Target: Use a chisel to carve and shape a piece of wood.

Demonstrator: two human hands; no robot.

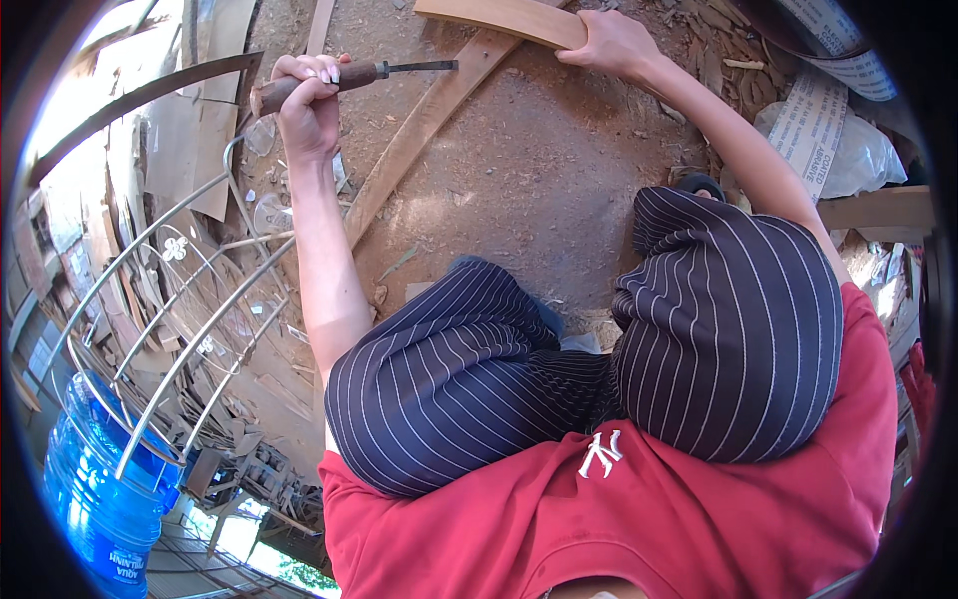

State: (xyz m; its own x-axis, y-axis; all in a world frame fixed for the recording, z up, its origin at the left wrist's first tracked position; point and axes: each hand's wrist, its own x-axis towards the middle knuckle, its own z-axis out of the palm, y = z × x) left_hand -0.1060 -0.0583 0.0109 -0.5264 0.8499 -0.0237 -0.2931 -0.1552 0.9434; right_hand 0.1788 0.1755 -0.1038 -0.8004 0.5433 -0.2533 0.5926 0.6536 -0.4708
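My left hand (309, 105) is closed around the wooden handle of a chisel (354, 75), raised at the upper left with its narrow dark blade (421, 66) pointing right. My right hand (609, 45) grips the right end of a flat, light-brown wooden piece (499, 18) at the top of the view. A longer wooden plank (419, 140) runs diagonally on the dirt ground beneath both tools, partly hidden by my striped-trousered legs.
A metal frame (200, 309) and a large blue plastic bottle (100, 489) stand at the left, among scrap boards (195, 150). At the right are rolled abrasive strips (813, 140), a white plastic bag (863, 155) and a wooden beam (868, 208).
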